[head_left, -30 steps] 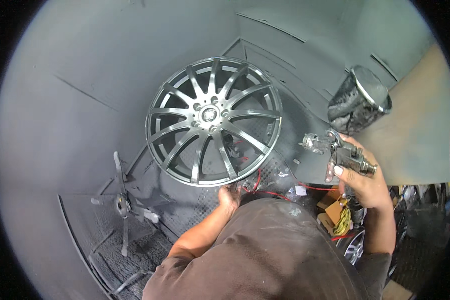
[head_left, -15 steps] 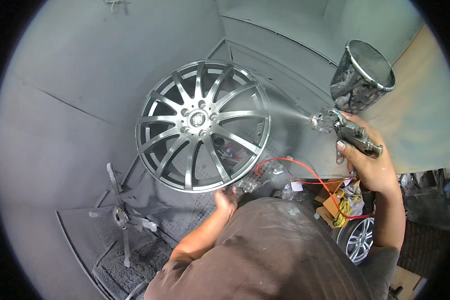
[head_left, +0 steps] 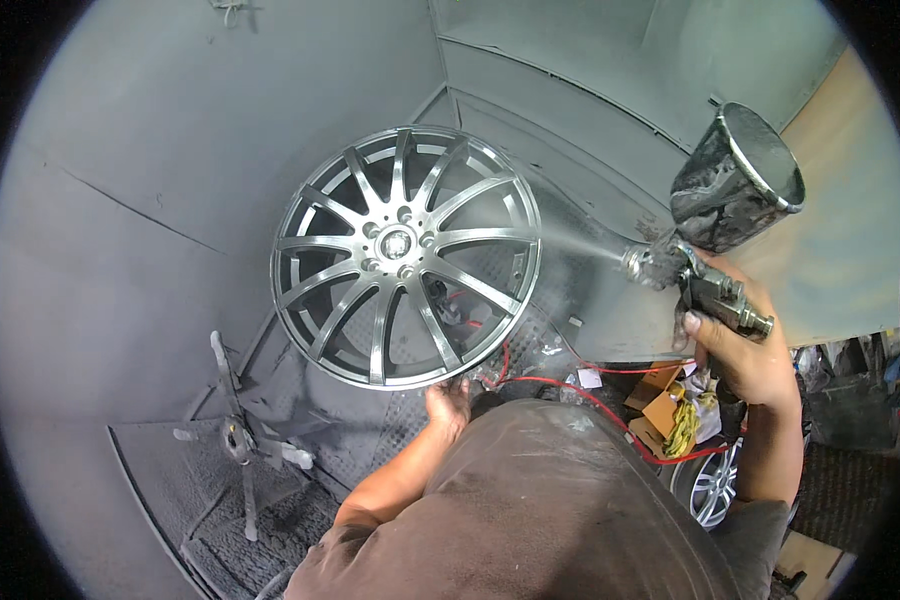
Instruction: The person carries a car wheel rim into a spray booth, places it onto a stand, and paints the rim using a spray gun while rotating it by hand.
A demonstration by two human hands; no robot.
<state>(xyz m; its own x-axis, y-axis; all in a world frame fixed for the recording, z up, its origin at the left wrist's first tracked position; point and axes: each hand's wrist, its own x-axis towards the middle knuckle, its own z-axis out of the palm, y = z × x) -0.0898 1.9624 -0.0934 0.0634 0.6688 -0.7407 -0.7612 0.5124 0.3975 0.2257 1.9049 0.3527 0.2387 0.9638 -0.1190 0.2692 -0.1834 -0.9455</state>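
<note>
A silver multi-spoke alloy wheel [head_left: 397,243] faces me in the middle, its metal wet-looking and shiny. Under its lower edge is my left hand [head_left: 448,400], closed at the rim, with most of its fingers hidden behind the wheel. My right hand [head_left: 738,345] is wrapped round a paint spray gun [head_left: 710,290] on the right. A paint-smeared cup [head_left: 720,200] sits on top of the gun. From its nozzle a pale mist streams left toward the wheel's right edge, with the nozzle a short way off the rim.
A grey-coated stand [head_left: 238,440] with several arms stands at lower left. Grey booth walls [head_left: 150,150] surround the wheel. At right, a red hose [head_left: 590,398] runs past a cardboard box [head_left: 660,410] with yellow cord [head_left: 682,428]. Another wheel [head_left: 715,485] lies below.
My right hand and the spray gun have moved slightly down and right, still spraying. The red hose has dropped lower. The wheel and my left hand have hardly shifted.
</note>
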